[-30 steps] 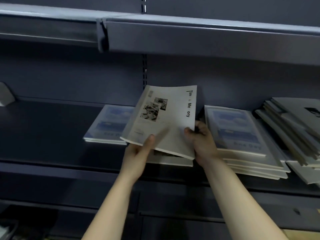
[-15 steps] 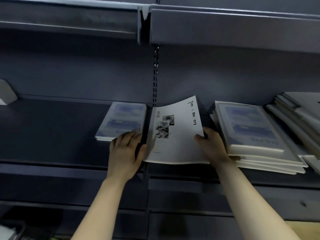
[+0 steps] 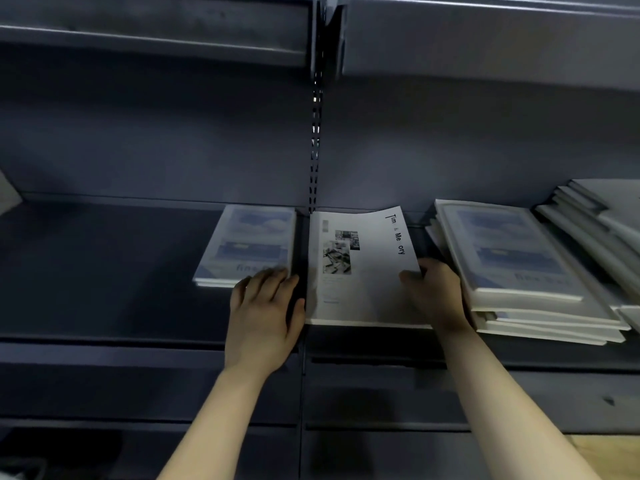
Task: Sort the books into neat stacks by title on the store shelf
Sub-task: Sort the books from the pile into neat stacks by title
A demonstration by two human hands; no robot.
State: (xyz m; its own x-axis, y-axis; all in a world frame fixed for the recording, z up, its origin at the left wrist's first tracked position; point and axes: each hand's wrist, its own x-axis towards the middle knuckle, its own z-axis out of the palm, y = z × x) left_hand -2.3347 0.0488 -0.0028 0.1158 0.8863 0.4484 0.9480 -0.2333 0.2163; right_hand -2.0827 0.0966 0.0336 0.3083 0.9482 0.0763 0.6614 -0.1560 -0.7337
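Observation:
A white book titled "Time & Memory" lies flat on the dark shelf, in the middle. My right hand holds its right edge, thumb on the cover. My left hand rests flat beside the book's left edge, fingers together, holding nothing. A low stack of blue-covered books lies just left of it, under my left fingertips. On the right sits a taller stack of the same blue-covered books.
A leaning pile of grey-white books fills the far right of the shelf. An upper shelf overhangs. A slotted upright runs down the back wall. A pale object is at the far left.
The white book came down from tilted in both hands to flat on the shelf. My left hand let go of it and moved to its left side.

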